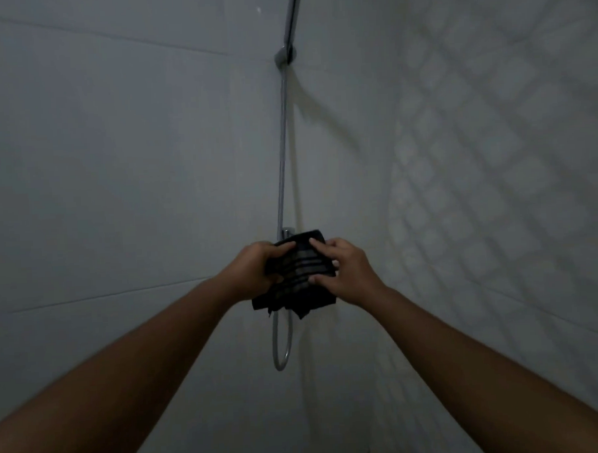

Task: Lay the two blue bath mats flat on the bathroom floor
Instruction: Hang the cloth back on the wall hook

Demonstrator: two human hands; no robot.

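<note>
Folded mat (298, 271) between both hands

A metal shower hose (282, 158) hangs down the corner between tiled walls (116, 148).

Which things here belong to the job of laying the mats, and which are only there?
For the job: folded mat, left hand, right hand, both holding it.
Only there: shower hose, wall bracket, tiled wall.
</note>
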